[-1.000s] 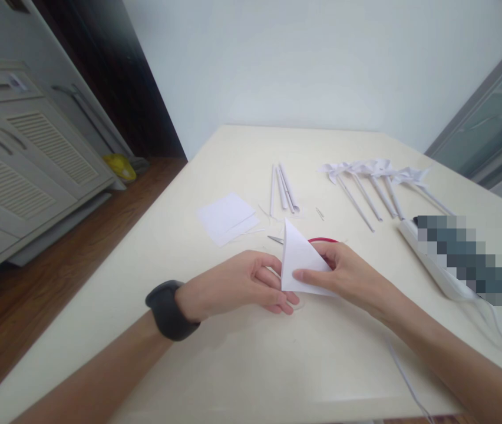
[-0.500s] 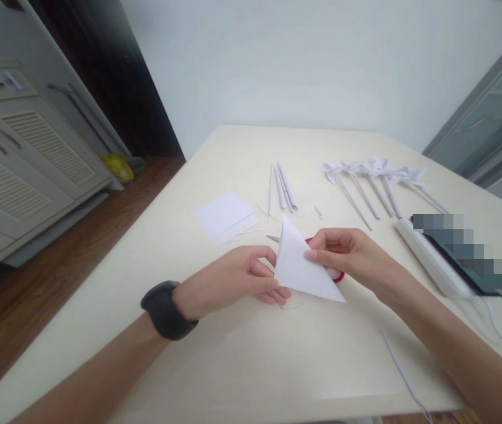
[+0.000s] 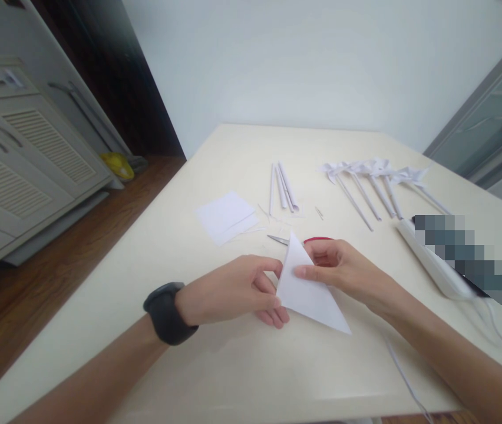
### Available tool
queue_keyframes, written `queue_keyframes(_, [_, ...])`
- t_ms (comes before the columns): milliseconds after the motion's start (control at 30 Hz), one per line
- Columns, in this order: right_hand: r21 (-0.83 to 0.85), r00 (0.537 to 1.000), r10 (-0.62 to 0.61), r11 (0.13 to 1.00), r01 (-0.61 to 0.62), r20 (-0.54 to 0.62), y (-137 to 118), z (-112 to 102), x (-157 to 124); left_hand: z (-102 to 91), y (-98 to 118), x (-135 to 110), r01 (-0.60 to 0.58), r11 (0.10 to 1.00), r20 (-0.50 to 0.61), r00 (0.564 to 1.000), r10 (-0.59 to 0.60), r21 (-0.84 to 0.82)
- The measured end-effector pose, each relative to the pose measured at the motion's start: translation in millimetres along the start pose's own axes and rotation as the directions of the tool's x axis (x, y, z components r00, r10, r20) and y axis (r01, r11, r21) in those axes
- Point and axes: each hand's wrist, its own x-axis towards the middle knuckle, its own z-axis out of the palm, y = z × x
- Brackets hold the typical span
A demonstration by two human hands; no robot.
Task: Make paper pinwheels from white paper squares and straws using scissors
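Observation:
A white sheet of paper [image 3: 310,300], folded into a triangle, is held between both hands just above the table. My left hand [image 3: 251,291], with a black band on its wrist, pinches the triangle's left corner. On the right edge, my right hand [image 3: 337,265] grips the paper with its thumb on the front face and its fingers behind. Scissors [image 3: 277,239] with red handles lie on the table behind the paper, partly hidden by it and by my right hand.
Square white paper sheets [image 3: 227,217] lie at the left. Several rolled paper tubes [image 3: 283,187] rest farther back. Several paper pinwheels on sticks [image 3: 377,169] lie at the back right. A white device [image 3: 430,259], partly blurred out, and a cable [image 3: 403,374] are on the right.
Both hands have brought the folded paper slightly lower and nearer to me. My right hand has slid left, and the paper's right corner now points further down.

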Motion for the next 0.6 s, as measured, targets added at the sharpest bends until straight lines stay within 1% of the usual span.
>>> queue_keyframes(133, [0.071, 0.999, 0.024, 0.997, -0.021, -0.029, 3.0, 2.4, 1.5, -0.2, 2.2, -1.3, 0.003, 1.0, 0.017, 1.0, -0.003, 0.011])
queue_keyframes(233, [0.061, 0.999, 0.025, 0.998, -0.023, -0.032, 1.6, 1.6, 1.1, -1.0, 1.4, -1.3, 0.005, 1.0, 0.012, 1.0, -0.005, 0.019])
queue_keyframes(300, [0.066, 0.999, 0.019, 0.998, -0.017, -0.032, -0.2, 0.6, 0.4, -0.9, -0.3, -0.8, 0.012, 1.0, 0.019, 1.0, -0.013, 0.025])
queue_keyframes(500, [0.17, 0.997, -0.01, 0.985, 0.023, -0.073, 0.1, -0.8, -1.0, -0.3, -2.4, -0.2, -0.003, 0.999, 0.046, 0.999, 0.001, 0.046])
queue_keyframes(600, [0.159, 0.998, -0.008, 0.987, 0.018, -0.064, 0.9, -0.3, -0.7, 0.2, -1.3, -0.4, -0.009, 0.999, 0.045, 0.999, 0.007, 0.052])
